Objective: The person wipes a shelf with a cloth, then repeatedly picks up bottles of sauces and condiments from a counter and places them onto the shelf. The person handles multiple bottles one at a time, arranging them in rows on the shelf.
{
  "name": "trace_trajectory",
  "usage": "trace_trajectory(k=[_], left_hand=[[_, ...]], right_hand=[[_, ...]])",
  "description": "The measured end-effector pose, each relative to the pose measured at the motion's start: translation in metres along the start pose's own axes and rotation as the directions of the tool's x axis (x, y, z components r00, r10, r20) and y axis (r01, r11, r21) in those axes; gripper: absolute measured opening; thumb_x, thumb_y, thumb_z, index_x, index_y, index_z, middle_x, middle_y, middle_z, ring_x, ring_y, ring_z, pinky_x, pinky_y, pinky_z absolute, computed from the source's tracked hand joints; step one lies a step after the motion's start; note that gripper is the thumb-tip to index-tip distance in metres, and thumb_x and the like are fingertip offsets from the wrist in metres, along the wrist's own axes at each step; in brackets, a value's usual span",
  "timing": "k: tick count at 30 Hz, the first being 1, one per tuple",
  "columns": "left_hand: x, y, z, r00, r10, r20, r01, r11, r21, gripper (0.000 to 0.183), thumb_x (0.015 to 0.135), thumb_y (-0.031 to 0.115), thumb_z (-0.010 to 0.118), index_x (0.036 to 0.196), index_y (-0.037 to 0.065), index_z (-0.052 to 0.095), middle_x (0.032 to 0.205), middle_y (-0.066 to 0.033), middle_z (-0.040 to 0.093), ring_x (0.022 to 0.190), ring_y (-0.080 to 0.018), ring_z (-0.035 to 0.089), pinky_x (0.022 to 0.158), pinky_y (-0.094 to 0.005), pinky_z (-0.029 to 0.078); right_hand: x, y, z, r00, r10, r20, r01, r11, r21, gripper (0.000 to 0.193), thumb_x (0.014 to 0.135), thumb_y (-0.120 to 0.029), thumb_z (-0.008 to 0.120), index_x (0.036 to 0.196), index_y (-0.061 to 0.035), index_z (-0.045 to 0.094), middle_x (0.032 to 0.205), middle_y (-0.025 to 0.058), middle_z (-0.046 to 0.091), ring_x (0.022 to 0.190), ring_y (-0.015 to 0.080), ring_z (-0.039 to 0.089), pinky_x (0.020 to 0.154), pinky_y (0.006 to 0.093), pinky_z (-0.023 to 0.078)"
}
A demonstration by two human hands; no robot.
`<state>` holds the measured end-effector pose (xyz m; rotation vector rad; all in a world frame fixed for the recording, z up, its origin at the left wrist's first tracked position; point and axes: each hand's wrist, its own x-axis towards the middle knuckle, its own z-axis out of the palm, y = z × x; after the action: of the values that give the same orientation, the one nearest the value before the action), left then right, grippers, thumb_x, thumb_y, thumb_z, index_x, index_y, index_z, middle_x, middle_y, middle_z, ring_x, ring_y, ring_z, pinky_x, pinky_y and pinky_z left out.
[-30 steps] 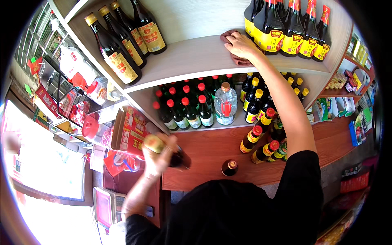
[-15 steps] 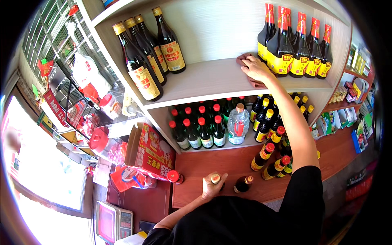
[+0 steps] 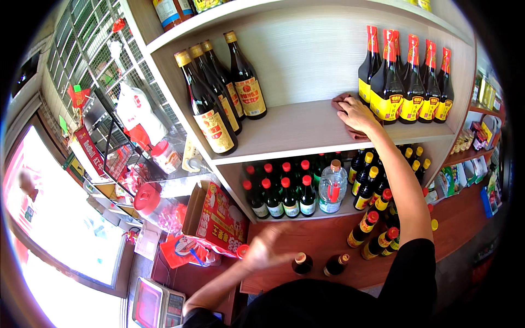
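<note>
Your right hand [image 3: 358, 116] grips a crumpled, reddish-brown cloth [image 3: 342, 100] on the pale shelf [image 3: 295, 121]; your blurred left hand [image 3: 264, 252] spreads its fingers.

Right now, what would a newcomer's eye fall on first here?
Probably the right hand, resting on a brown cloth on the upper shelf, beside dark bottles with red-wrapped necks and yellow labels. Next, the left hand, blurred and empty, left of two dark bottles on the reddish wooden counter.
</note>
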<state>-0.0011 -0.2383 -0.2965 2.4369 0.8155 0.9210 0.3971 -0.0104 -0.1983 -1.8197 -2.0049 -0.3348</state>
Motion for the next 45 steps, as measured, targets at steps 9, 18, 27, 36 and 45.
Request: trace_trajectory(k=[9, 18, 27, 36, 45], left_hand=[[0.221, -0.016, -0.222, 0.557, 0.316, -0.768, 0.135, 0.878, 0.460, 0.073, 0.083, 0.026, 0.074, 0.137, -0.006, 0.037, 0.122, -0.0269, 0.058, 0.112, -0.0362, 0.059, 0.096, -0.0422, 0.046], [0.260, -0.043, -0.246, 0.564, 0.124, -0.816, 0.178, 0.947, 0.267, 0.045, 0.088, 0.041, 0.068, 0.093, -0.003, 0.059, 0.075, -0.0136, 0.065, 0.066, -0.0231, 0.060, 0.065, -0.0355, 0.048], [0.156, 0.062, -0.196, 0.518, 0.293, -0.803, -0.124, 0.955, 0.268, 0.020, 0.096, 0.020, 0.060, 0.099, 0.001, 0.056, 0.077, -0.0043, 0.066, 0.074, -0.0103, 0.060, 0.071, -0.0260, 0.048], [-0.019, 0.087, -0.098, 0.709, 0.065, -0.702, -0.195, 0.975, -0.107, 0.032, 0.094, 0.031, 0.061, 0.099, 0.005, 0.044, 0.076, -0.0089, 0.053, 0.068, -0.0216, 0.055, 0.067, -0.0369, 0.050], [-0.121, -0.003, 0.031, 0.509, -0.530, -0.678, 0.376, 0.846, -0.379, 0.006, 0.091, 0.006, 0.062, 0.092, 0.000, 0.061, 0.081, -0.0056, 0.063, 0.076, -0.0120, 0.059, 0.073, -0.0276, 0.049]], right_hand=[[-0.003, 0.001, -0.009, 0.999, 0.030, 0.035, -0.029, 0.999, -0.040, 0.051, 0.095, -0.044, 0.046, 0.133, -0.0110, 0.055, 0.142, 0.0148, 0.045, 0.127, 0.0333, 0.046, 0.106, 0.0415, 0.038], [0.007, -0.021, -0.012, 0.953, 0.290, 0.081, -0.282, 0.955, -0.095, 0.057, 0.094, -0.051, 0.041, 0.130, -0.0094, 0.056, 0.141, 0.0150, 0.043, 0.127, 0.0367, 0.043, 0.105, 0.0494, 0.035], [0.032, -0.034, 0.008, 0.979, 0.162, 0.121, -0.157, 0.986, -0.050, 0.060, 0.093, -0.055, 0.040, 0.136, -0.0154, 0.053, 0.149, 0.0134, 0.037, 0.134, 0.0381, 0.037, 0.110, 0.0513, 0.031], [0.065, -0.094, 0.031, 0.955, -0.129, 0.267, 0.124, 0.992, 0.037, 0.068, 0.093, -0.061, 0.035, 0.147, -0.0199, 0.037, 0.156, 0.0089, 0.027, 0.140, 0.0338, 0.032, 0.115, 0.0452, 0.028], [0.049, -0.156, 0.038, 0.872, -0.472, 0.132, 0.450, 0.878, 0.167, 0.064, 0.097, -0.061, 0.038, 0.144, -0.0174, 0.043, 0.150, 0.0063, 0.036, 0.137, 0.0250, 0.038, 0.111, 0.0379, 0.033]])
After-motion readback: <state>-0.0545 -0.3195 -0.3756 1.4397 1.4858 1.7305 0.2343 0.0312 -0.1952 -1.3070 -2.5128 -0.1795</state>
